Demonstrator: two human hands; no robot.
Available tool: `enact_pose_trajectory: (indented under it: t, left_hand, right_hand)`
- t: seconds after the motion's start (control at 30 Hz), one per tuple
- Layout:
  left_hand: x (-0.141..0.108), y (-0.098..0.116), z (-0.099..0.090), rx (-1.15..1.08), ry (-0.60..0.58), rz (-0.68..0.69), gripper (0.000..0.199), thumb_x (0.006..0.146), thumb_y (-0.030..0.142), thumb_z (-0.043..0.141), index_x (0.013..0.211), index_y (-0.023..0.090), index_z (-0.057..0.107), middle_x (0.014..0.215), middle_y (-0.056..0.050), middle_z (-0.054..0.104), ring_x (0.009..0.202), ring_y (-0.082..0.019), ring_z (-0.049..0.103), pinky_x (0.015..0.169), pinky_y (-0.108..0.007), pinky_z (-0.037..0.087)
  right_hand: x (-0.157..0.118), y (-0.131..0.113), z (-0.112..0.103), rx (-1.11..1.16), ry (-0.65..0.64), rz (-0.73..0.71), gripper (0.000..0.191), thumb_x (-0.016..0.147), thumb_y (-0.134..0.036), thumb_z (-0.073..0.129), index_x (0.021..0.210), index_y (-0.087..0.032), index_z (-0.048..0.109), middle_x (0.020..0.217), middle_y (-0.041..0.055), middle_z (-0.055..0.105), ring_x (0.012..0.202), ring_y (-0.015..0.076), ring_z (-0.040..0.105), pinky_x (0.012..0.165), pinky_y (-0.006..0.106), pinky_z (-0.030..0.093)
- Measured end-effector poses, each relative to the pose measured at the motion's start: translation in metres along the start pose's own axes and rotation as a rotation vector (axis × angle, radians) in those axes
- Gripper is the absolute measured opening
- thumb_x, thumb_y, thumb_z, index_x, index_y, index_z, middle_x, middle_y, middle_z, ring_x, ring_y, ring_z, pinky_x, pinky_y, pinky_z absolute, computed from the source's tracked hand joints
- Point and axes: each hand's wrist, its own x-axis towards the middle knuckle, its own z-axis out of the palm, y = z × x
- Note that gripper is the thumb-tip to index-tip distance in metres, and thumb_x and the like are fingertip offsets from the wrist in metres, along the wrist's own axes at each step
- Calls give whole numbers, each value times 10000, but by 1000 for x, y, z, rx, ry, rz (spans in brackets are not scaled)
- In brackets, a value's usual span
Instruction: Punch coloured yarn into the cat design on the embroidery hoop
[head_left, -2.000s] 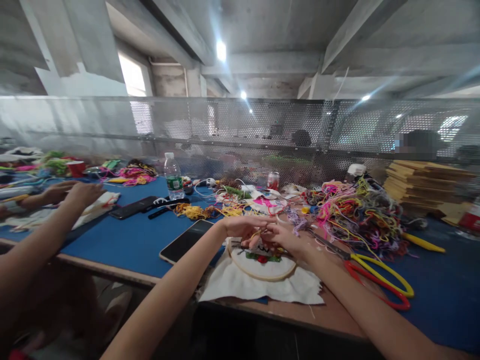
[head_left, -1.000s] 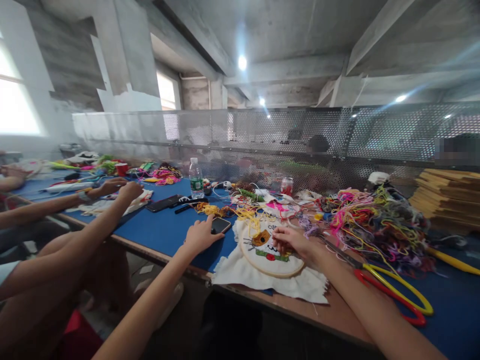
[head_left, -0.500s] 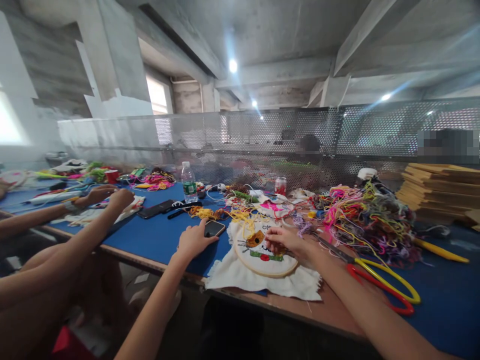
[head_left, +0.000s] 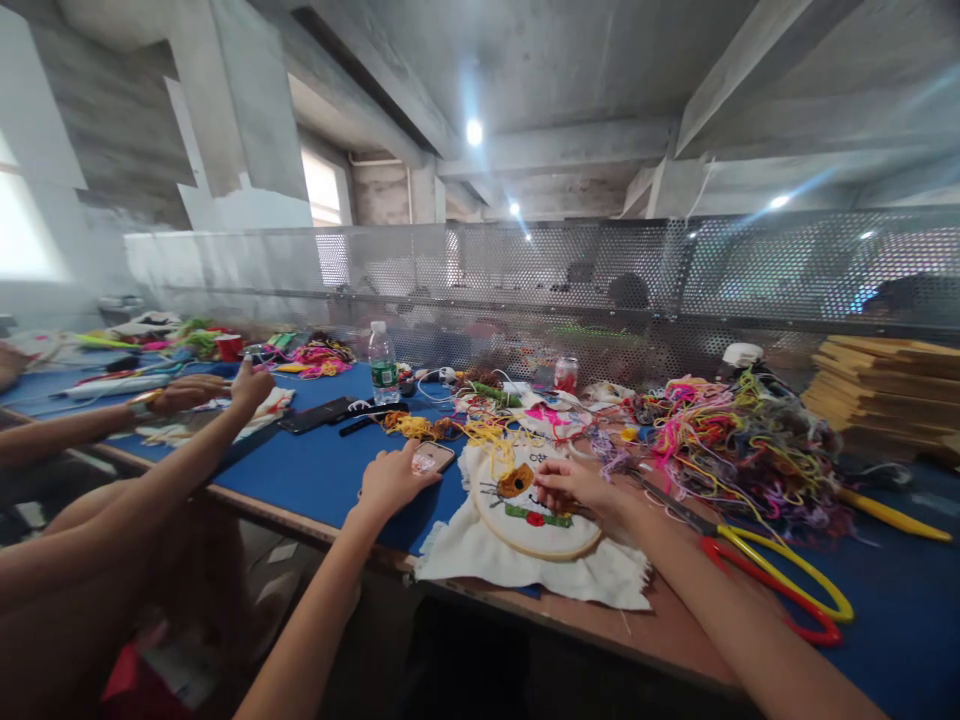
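While the left hand (head_left: 394, 485) is covering a phone (head_left: 441, 459), the right hand (head_left: 577, 487) is hovering at the hoop (head_left: 536, 556)

Because the left hand's fingers are lying apart across the phone, the stitching is apparently pausing. The right hand is holding its fingertips together over the embroidered cat-like face (head_left: 516, 482); whether they are pinching anything, I cannot tell. Beneath, the hoop is lying in white fabric (head_left: 472, 565) at the desk's (head_left: 277, 480) near edge. Stitching further would be calling for the left hand at the hoop's rim, steadying it. Yellow thread (head_left: 495, 450) is trailing over the fabric's far side. To the right, scissors (head_left: 711, 527) are pointing their handles toward the desk's near edge, with a thread tangle (head_left: 742, 450) sitting behind. Toward the far edge, a bottle (head_left: 383, 370) and a can (head_left: 566, 374) are standing; leftward, a co-worker's hands (head_left: 253, 387) are working over pale cloth (head_left: 266, 410).
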Motion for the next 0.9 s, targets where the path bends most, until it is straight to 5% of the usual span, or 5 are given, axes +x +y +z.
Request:
enact_pose_trajectory:
  t: [0.2,0.33,0.5,0.67,0.9]
  left_hand:
    - [0,-1,-1,23,20,10,620,732,554,455,1253,222,413,1000,-128,630,962,-310,539,727,-340,402]
    - [14,0,-11,68,-92,81,675,672,606,505,1205,196,456,1013,-142,625,925,-319,566,705,-352,423]
    - [49,58,-19,42,83,291,404,806,472,406,966,156,601,1005,-142,621,939,-297,567,749,-365,413]
    - [73,112,6,-192,207,443,281,837,249,356,850,158,621,839,-99,635,813,-209,575,713,-292,397]
    - [78,92,33,-383,114,356,230,810,272,417,829,165,620,844,-66,634,785,-168,562,685,-246,391]
  right_hand:
    - [-1,1,-2,-4,6,13,269,670,-382,655,766,-171,519,649,-19,587,499,58,497,461,192,355]
    - [1,1,-2,-23,-1,-2,286,670,-404,651,763,-167,519,664,-14,593,498,58,503,474,196,373]
    - [6,5,-5,-35,-21,-16,335,652,-449,657,747,-166,506,659,-14,605,483,50,498,457,180,360]
    - [6,4,-5,-35,-21,-16,344,640,-458,657,751,-168,507,644,-21,598,471,49,499,448,177,356]
    - [5,4,-3,-88,-29,-29,324,667,-458,632,746,-166,517,650,-21,585,471,47,494,439,178,355]
